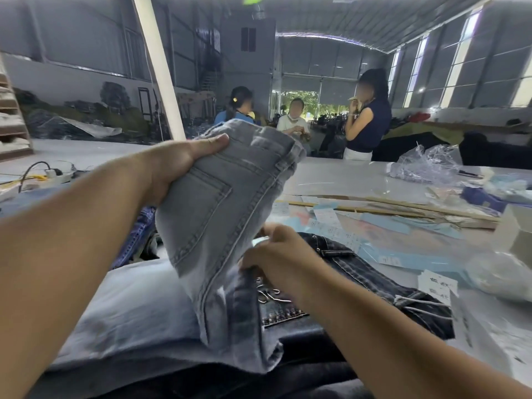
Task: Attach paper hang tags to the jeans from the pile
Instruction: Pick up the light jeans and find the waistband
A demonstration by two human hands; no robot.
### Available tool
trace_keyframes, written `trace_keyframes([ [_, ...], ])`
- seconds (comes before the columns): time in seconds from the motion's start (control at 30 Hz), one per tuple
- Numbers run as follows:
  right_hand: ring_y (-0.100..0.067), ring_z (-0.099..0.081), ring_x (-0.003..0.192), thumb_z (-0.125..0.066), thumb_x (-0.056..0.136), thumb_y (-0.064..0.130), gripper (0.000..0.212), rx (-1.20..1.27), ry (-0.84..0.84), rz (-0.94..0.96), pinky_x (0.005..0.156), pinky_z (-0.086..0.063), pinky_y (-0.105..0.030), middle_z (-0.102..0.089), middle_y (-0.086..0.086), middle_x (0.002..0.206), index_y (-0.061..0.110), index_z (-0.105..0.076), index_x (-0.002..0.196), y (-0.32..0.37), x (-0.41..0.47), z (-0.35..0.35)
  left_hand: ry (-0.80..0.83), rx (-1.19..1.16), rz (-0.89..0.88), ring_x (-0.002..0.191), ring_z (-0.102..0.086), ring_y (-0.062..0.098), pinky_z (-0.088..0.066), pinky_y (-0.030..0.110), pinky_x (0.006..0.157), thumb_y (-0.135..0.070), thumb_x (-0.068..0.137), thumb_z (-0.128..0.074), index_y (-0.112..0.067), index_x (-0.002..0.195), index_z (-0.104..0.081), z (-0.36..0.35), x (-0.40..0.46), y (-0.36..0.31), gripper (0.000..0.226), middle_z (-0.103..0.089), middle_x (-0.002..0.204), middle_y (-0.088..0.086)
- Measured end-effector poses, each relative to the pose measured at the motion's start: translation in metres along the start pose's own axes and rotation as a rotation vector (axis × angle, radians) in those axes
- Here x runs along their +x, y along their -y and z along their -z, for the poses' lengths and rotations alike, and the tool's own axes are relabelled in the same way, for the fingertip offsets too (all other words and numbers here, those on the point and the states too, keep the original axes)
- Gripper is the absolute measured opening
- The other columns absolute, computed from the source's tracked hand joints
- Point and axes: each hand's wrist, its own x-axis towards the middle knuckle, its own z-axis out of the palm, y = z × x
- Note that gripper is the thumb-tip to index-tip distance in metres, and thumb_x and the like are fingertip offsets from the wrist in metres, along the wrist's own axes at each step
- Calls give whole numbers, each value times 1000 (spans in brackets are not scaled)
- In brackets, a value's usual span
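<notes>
My left hand (175, 165) grips a pair of light grey-blue jeans (218, 214) near the waistband and holds it up above the table, back pocket facing me. Lower down, my right hand (276, 254) has its fingers curled at the edge of the same jeans; a small pale thing shows by the fingertips, too blurred to name. A dark jeans pair (374, 280) lies flat under my right hand, with a white paper tag (436, 286) on a string at its right. Light blue and white paper tags (328, 220) lie scattered on the table beyond.
Metal hooks (270, 292) lie on the dark jeans. More denim (129, 309) is piled at the near left. Wooden sticks (403, 210), crumpled clear plastic (426, 165) and a white box (518, 226) sit at the right. A power strip (54, 175) lies far left. Three people stand beyond the table.
</notes>
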Motion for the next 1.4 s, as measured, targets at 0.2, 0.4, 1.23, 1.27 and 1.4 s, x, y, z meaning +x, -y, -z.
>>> trace_keyframes([
  [0.2, -31, -61, 60, -56, 76, -9, 17, 342, -192, 85, 57, -54, -36, -64, -22, 71, -3, -71, 78, 22, -4, 45, 20, 132, -13, 92, -74, 24, -59, 40, 82, -54, 59, -78, -24, 110, -76, -17, 5, -20, 59, -75, 109, 6],
  [0.4, -33, -73, 74, -58, 88, -3, 25, 357, -139, -38, 73, -61, -50, -75, -19, 86, 9, -77, 75, -6, -17, 54, 98, 296, 82, 92, -74, 28, -59, 44, 83, -53, 50, -85, -23, 104, -76, -42, 10, -1, 62, -77, 100, 7],
  [1.23, -47, -67, 88, -51, 91, -3, 25, 450, -153, -167, 79, -58, -56, -68, -31, 102, -5, -65, 111, -23, -41, 108, 334, 363, -79, 92, -73, 9, -59, 29, 83, -54, 67, -80, -36, 108, -75, -97, 55, 29, 45, -76, 101, -13],
  [1.27, -45, -67, 78, -51, 91, -4, 22, 460, -168, -180, 72, -58, -50, -68, -30, 95, -6, -65, 108, -26, -43, 110, 369, 406, -63, 95, -72, 9, -58, 29, 84, -55, 66, -79, -39, 107, -74, -100, 56, 35, 45, -75, 103, -14],
  [1.4, -32, -69, 70, -62, 79, -9, 40, 475, -282, -141, 53, -55, -32, -71, -24, 94, 2, -63, 117, -29, -47, 117, 532, 595, 76, 68, -71, 8, -55, 21, 61, -58, 61, -77, -39, 68, -76, -98, 57, 49, 20, -74, 75, -9],
])
